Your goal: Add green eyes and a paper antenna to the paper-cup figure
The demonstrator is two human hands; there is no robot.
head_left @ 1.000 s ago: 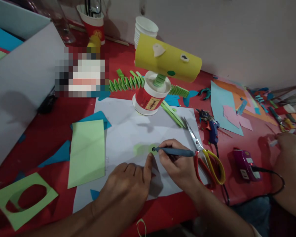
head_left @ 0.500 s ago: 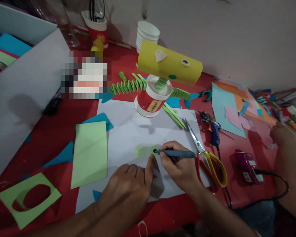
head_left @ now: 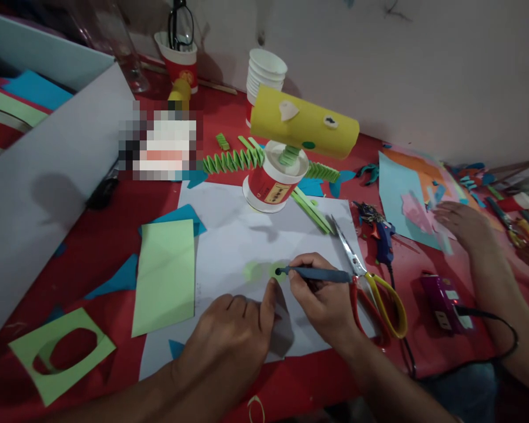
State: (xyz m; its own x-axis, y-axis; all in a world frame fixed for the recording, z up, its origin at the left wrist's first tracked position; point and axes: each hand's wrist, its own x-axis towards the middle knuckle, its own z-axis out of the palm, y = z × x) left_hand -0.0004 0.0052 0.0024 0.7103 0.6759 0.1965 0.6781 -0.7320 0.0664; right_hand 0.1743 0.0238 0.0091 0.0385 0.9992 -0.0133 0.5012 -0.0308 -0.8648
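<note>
In the head view my right hand (head_left: 324,294) grips a dark grey-blue marker (head_left: 321,274), its tip on a black dot on a small light green paper piece (head_left: 274,270). My left hand (head_left: 240,323) presses its stretched index fingertip at the edge of that piece, other fingers curled, gripping nothing. Another faint green round patch (head_left: 252,271) lies just left on the white paper sheet (head_left: 229,247). Behind stands a red and white paper-cup figure (head_left: 268,185) with a yellow tube head (head_left: 304,120) and folded green paper arms (head_left: 233,160).
Scissors (head_left: 357,267) with red and yellow handles lie right of my hand. Beyond are a glue gun (head_left: 385,241), a purple device (head_left: 445,302) with a cable, and a co-worker's hand (head_left: 462,220) over pink paper. Green paper (head_left: 165,276) and a white box (head_left: 74,153) are leftward.
The co-worker's hand has moved left onto the pink and blue paper. The view has shifted slightly. My hands and the marker stay almost in place, the black dot looking about the same.
</note>
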